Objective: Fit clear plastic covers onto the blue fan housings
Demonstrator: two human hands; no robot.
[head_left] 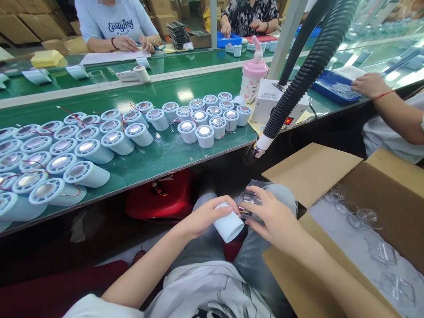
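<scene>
Head view — green bench [172, 154], cartons [29, 22] behind

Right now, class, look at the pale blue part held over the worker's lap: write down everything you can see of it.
The pale blue part is a short, smooth tube of matt plastic, like the many lying on the green table. It is tilted, its plain closed end toward the camera and lower right. The left hand wraps its upper end; the right hand presses a clear plastic piece beside that end. Thin red wires show where they meet.
</scene>
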